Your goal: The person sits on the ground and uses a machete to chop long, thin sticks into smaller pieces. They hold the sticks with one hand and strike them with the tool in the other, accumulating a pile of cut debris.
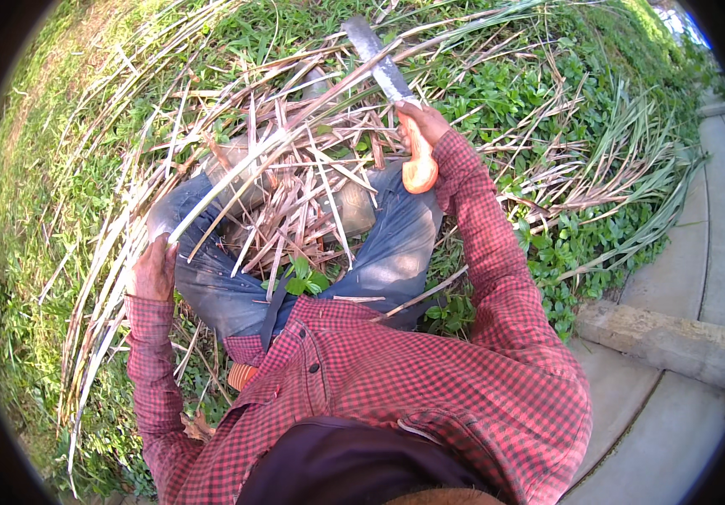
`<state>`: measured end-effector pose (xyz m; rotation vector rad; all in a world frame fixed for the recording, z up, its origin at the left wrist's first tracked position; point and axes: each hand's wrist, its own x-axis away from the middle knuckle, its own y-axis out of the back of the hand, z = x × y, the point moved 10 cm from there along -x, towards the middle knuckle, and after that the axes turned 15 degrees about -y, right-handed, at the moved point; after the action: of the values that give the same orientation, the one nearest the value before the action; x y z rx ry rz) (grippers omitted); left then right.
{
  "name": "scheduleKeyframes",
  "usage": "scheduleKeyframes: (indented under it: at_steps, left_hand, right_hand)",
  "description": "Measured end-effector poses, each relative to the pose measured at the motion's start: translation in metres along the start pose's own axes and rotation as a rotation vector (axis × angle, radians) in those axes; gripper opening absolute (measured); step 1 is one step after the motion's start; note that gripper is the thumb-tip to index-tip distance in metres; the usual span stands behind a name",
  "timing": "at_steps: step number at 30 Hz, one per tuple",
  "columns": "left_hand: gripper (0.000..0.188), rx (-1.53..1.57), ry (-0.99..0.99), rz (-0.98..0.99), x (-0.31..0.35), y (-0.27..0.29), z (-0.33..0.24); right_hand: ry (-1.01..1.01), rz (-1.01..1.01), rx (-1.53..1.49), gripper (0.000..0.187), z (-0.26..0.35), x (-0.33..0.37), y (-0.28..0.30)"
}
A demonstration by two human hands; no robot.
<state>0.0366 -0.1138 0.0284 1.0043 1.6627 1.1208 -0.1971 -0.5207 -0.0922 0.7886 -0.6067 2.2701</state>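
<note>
My right hand (pixel 426 123) is closed round the orange handle of a machete (pixel 389 77). Its broad grey blade points away from me and a little left, lying by the far stretch of a long pale stalk (pixel 240 171). I cannot tell whether blade and stalk touch. Near my left knee, my left hand (pixel 154 271) grips the near end of that stalk, which slants up to the right toward green leaves. Between my bent legs lies a heap of short cut stalk pieces (pixel 288 198), brown and cream. Some rest over my lap, and a green leafy sprig (pixel 305 278) sticks up there.
Long uncut stalks (pixel 97 337) lie along my left side. On the right, a pile of dry and green leafy stalk tops (pixel 607 172) spreads over low plants. Beyond it are concrete slabs (pixel 674 261) with a short concrete post (pixel 666 341) lying across them.
</note>
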Motion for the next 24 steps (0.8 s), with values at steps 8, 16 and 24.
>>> scheduleKeyframes:
  at_steps: [8,16,24]
  left_hand:
    - [0.025,0.027,0.092,-0.016,0.028,-0.008,0.036]
    - [0.018,-0.1,0.016,-0.023,-0.018,-0.027,-0.013]
    - [0.031,-0.018,0.228,-0.073,0.0,-0.035,0.006]
  right_hand:
    - [-0.069,0.149,-0.067,0.026,-0.015,0.017,-0.048]
    - [-0.073,0.173,-0.057,0.029,-0.075,0.022,-0.103]
    - [0.015,0.144,-0.09,0.023,-0.059,0.025,-0.102]
